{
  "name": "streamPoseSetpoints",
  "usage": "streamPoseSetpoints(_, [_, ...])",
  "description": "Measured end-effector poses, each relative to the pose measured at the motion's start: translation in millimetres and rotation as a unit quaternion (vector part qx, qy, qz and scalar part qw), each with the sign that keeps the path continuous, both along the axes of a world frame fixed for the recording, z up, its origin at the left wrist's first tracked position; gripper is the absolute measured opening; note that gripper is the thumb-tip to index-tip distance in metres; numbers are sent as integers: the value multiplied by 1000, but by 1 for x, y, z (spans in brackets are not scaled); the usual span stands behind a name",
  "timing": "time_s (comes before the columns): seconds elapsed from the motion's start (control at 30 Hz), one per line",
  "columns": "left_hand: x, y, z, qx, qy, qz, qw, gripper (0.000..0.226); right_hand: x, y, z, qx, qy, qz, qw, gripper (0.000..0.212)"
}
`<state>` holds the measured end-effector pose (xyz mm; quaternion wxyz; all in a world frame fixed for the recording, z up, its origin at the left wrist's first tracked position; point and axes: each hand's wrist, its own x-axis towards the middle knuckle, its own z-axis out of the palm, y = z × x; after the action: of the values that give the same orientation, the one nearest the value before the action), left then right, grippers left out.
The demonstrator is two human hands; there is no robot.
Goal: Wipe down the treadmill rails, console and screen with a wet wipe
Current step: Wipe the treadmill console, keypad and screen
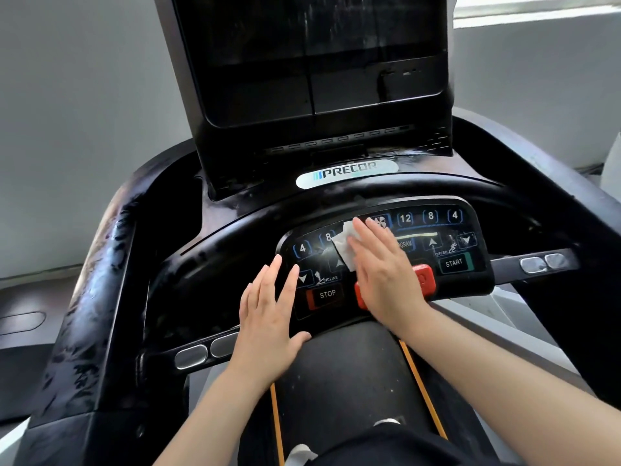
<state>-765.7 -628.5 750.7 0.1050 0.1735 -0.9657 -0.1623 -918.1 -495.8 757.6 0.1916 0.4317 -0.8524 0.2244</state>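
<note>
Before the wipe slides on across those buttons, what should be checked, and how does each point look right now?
1. Wet wipe under the right hand: ok, flat fingers press it onto the control panel.
2. Left hand out of the wipe's way: ok, it lies open at the panel's lower left, holding nothing.
3. STOP button uncovered: ok, it shows between the hands.
4. Red safety clip left alone: not ok, the right hand lies over part of it.
5. START button untouched: ok, it sits apart from both hands.
6. Screen clean: not ok, streaks show on it.
</note>
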Motion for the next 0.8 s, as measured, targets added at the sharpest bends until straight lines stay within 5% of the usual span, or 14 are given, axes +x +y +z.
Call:
streamPoseSetpoints(0.17, [-1, -1, 3, 2, -15, -6, 1000, 109, 30, -19, -5, 132, -46, -23, 990, 67])
streamPoseSetpoints(0.37, [0, -1, 0, -6, -19, -1, 1000, 118, 33, -27, -8, 207, 6, 22, 978, 66])
streamPoseSetpoints(0.53, [-2, -1, -4, -47, 18, 9, 999, 126, -6, -2, 7, 195, -56, -103, 974, 65])
streamPoseSetpoints(0.67, [-1, -2, -5, -54, 14, 12, 998, 123, -32, 25, 18, 189, -173, -242, 936, 67])
streamPoseSetpoints(0.8, [-1, -2, -4, -41, 1, 12, 999, 121, -26, 11, 20, 160, -195, -248, 935, 68])
